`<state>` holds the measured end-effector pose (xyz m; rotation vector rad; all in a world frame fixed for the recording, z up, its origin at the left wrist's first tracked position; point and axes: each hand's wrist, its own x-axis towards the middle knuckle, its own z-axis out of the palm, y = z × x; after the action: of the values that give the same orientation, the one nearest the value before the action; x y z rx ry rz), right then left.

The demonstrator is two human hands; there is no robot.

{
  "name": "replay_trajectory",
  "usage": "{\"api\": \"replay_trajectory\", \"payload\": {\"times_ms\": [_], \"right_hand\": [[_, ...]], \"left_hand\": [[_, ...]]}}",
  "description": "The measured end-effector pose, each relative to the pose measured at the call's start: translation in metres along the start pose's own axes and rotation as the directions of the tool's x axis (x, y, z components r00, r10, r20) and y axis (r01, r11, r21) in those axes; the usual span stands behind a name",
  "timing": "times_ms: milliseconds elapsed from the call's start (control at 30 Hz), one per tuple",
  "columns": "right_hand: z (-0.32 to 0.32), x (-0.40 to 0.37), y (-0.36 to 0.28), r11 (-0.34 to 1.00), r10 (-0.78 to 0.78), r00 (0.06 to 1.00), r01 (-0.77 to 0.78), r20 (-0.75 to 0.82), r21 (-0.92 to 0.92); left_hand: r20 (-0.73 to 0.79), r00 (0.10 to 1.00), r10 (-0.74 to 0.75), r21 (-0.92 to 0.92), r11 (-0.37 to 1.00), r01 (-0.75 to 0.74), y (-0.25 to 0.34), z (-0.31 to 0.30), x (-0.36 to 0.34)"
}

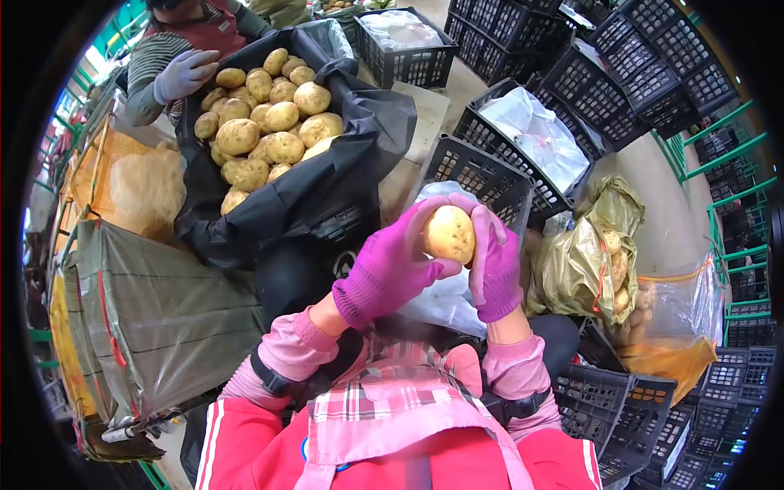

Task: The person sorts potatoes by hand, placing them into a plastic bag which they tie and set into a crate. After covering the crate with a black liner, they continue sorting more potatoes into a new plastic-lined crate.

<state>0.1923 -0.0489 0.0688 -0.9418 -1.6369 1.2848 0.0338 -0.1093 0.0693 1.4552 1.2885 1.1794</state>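
Both my hands wear pink-purple gloves and hold one pale yellow potato (448, 235) between them, in front of my chest. My left hand (396, 257) wraps the potato's left side, thumb below it. On the right side, the fingers of my right hand (495, 260) press against it. Below and behind the hands is a black crate (478, 175) lined with a white plastic bag (445, 302). To the upper left, a heap of potatoes (265, 122) fills a container draped in black plastic (359, 135).
A co-worker's gloved hand (186, 75) rests beside the heap. Green woven sacks (163, 302) stand at left. A crate with white plastic (539, 135), stacked black crates (653, 61), a yellowish sack of potatoes (580, 265) and green railings (723, 171) are at right.
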Motion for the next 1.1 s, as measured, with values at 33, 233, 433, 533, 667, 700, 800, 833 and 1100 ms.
{"api": "replay_trajectory", "payload": {"times_ms": [33, 233, 433, 533, 667, 700, 800, 833, 1100], "right_hand": [[-0.003, -0.003, 0.000, 0.993, 0.069, 0.997, -0.072, 0.036, 0.098], [-0.011, -0.008, 0.004, 0.828, 0.138, 0.973, -0.216, 0.187, 0.517], [-0.002, -0.009, 0.004, 0.911, -0.072, 0.997, 0.066, -0.001, 0.407], [-0.001, -0.011, 0.001, 0.930, -0.096, 0.995, 0.080, 0.029, 0.359], [0.002, -0.013, 0.001, 0.943, -0.168, 0.985, 0.148, 0.042, 0.298], [0.004, -0.013, 0.000, 0.943, -0.176, 0.984, 0.156, 0.041, 0.294], [0.002, -0.013, 0.001, 0.942, -0.198, 0.975, 0.162, 0.097, 0.293], [0.003, -0.012, 0.002, 0.931, -0.199, 0.974, 0.155, 0.104, 0.331], [0.006, -0.018, 0.020, 0.949, -0.175, 0.974, 0.129, 0.143, 0.287]], "left_hand": [[0.010, 1.000, 0.023, -0.014, 1.000, -0.023, -0.002, 0.000, 0.001], [-0.042, 0.921, 0.387, 0.299, 0.885, -0.358, -0.016, -0.005, 0.005], [0.136, 0.990, -0.025, -0.559, 0.824, 0.097, -0.005, -0.007, 0.000], [0.105, 0.993, 0.048, -0.541, 0.841, 0.017, -0.007, -0.007, -0.003], [0.018, 1.000, -0.011, -0.564, 0.825, 0.019, 0.007, -0.002, -0.008], [0.008, 1.000, -0.019, -0.540, 0.842, 0.021, 0.006, -0.003, -0.009], [-0.046, 0.999, -0.022, -0.448, 0.894, -0.001, -0.001, -0.011, -0.003], [-0.076, 0.997, -0.015, -0.406, 0.914, -0.018, -0.006, -0.013, -0.001], [0.254, 0.961, -0.114, -0.718, 0.644, 0.266, 0.006, -0.029, -0.012]]}}
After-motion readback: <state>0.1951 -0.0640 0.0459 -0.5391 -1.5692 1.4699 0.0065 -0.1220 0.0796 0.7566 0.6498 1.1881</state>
